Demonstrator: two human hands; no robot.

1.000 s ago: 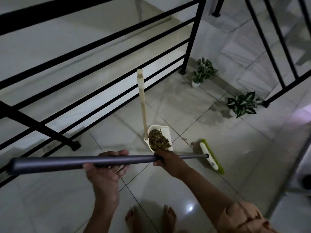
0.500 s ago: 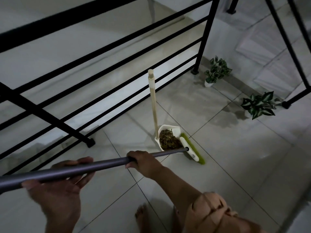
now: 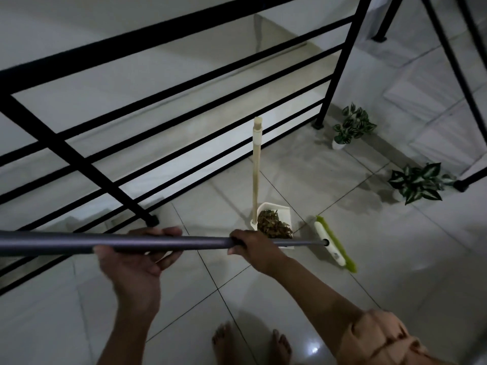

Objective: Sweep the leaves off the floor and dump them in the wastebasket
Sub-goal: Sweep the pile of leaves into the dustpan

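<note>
Across the upper left of the frame we see a black metal railing [image 3: 168, 83] above the pale tiled floor [image 3: 369, 259]. Our left hand [image 3: 137, 259] and right hand [image 3: 253, 246] both grasp the long grey broom handle [image 3: 79, 243] at mid-frame; its green-bristled head [image 3: 333, 243] rests right of centre. Just left of that head stands the cream long-handled dustpan [image 3: 276, 209], holding brown dry leaves [image 3: 274, 225].

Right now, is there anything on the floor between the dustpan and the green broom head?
In the head view, nothing: only bare tile and a grout line lie between the dustpan full of leaves and the broom head.
</note>
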